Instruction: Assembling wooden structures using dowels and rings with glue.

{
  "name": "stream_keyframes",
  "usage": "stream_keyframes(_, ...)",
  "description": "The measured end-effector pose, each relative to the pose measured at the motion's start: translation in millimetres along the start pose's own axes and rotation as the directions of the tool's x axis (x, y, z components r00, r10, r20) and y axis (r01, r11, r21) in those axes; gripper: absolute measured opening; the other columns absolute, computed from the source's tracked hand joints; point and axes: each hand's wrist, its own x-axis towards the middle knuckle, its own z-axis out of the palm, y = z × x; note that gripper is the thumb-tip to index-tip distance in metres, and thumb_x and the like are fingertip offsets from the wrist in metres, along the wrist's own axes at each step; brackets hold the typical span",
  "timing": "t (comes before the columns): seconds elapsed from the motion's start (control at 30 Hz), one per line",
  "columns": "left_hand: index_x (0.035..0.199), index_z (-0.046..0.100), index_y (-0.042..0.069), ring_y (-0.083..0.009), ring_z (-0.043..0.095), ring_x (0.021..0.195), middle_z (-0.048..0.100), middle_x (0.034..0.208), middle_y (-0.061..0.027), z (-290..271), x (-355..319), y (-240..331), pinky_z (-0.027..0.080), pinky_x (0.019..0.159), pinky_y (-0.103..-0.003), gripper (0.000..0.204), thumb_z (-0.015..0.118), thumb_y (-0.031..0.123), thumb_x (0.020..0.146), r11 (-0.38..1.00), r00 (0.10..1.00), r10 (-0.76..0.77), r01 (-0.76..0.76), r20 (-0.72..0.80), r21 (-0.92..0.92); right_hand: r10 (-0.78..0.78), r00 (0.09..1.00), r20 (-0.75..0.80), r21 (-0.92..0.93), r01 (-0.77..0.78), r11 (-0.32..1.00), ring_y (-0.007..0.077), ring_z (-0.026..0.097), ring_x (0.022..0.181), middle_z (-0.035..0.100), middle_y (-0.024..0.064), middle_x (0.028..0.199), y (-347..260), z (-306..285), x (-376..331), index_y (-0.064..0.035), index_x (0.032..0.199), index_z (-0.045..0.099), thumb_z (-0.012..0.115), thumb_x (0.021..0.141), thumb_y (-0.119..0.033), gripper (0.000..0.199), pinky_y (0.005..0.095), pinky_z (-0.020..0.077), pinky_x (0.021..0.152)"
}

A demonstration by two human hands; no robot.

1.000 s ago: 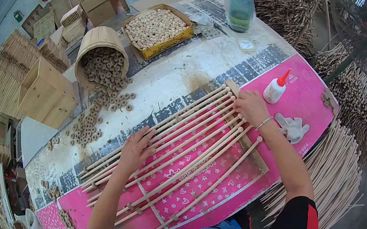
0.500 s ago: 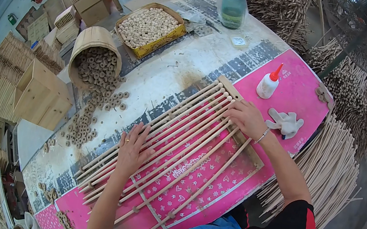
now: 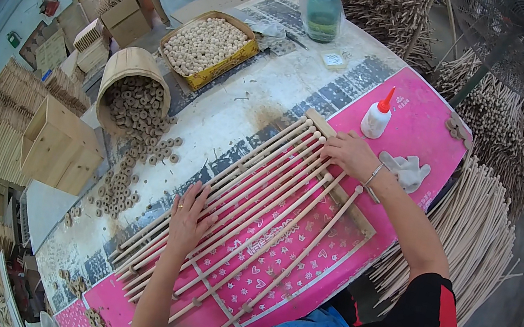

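Note:
A row of long wooden sticks (image 3: 274, 194) with small round ball ends lies slantwise on the pink mat, the ball ends beside a wooden bar (image 3: 359, 217). My left hand (image 3: 188, 222) rests across the middle of the sticks, fingers apart and a ring on one. At the far end my right hand (image 3: 352, 155) has its fingers bent down around a stick end by the bar; the palm hides that end. Two nearer sticks show their ball ends uncovered. Ring-shaped wooden pieces (image 3: 247, 308) sit on some sticks toward their lower ends.
A white bottle with a red tip (image 3: 376, 119) and a white glove (image 3: 405, 171) lie beyond my right hand. On the left, a tipped wooden bucket (image 3: 136, 61) spills wooden rings (image 3: 120, 184). Behind stand a yellow box of wooden balls (image 3: 223, 67) and a bagged green bottle (image 3: 321, 16).
My right hand has moved slightly up and away along the bar, uncovering ball ends on the nearer sticks. My left hand stays on the sticks, nearly in place.

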Motion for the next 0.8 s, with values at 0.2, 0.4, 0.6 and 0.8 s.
stream_keyframes(0.2,0.159,0.045,0.018,-0.0338,0.037,0.152,0.038,0.166,-0.0103,-1,-3,3,0.02,0.125,-0.059,0.069,0.067,0.042,0.098,1.0,1.0,-0.006,0.006,-0.014,-0.003,0.075,0.996,-0.053,0.238,-0.061,0.969,0.0186,0.061,0.107,0.065,-0.0023,0.103,-27,-9,-14,-0.0181,0.097,0.073,0.077,0.081,-0.017,0.017,0.0385,0.0457,0.091)
stream_keyframes(0.4,0.159,0.044,0.016,-0.0327,0.036,0.153,0.039,0.165,-0.0098,-3,-1,6,0.019,0.126,-0.059,0.068,0.065,0.042,0.1,0.999,0.999,-0.032,0.032,-0.001,0.004,-0.039,0.998,-0.052,-0.053,0.036,0.998,0.0196,0.061,0.104,0.061,-0.0001,0.099,-26,4,-17,-0.0209,0.097,0.074,0.074,0.084,-0.018,0.013,0.0398,0.0459,0.091)
stream_keyframes(0.6,0.159,0.044,0.015,-0.0322,0.035,0.154,0.039,0.165,-0.0102,-3,-7,5,0.018,0.126,-0.059,0.067,0.063,0.044,0.101,0.999,0.999,-0.032,0.032,-0.001,0.006,0.194,0.953,-0.234,0.175,-0.155,0.972,0.0263,0.062,0.104,0.063,0.0031,0.104,-21,-19,-31,-0.0151,0.096,0.073,0.078,0.08,-0.013,0.017,0.0456,0.0459,0.091)
stream_keyframes(0.8,0.16,0.044,0.016,-0.0319,0.034,0.154,0.038,0.166,-0.0096,-1,-7,2,0.018,0.126,-0.059,0.068,0.063,0.045,0.101,0.999,0.999,-0.045,0.045,-0.007,0.023,-0.019,0.998,-0.056,0.213,0.03,0.977,0.0202,0.062,0.103,0.061,0.0,0.097,-60,1,-40,-0.018,0.09,0.071,0.081,0.08,-0.021,0.015,0.0379,0.0475,0.087)
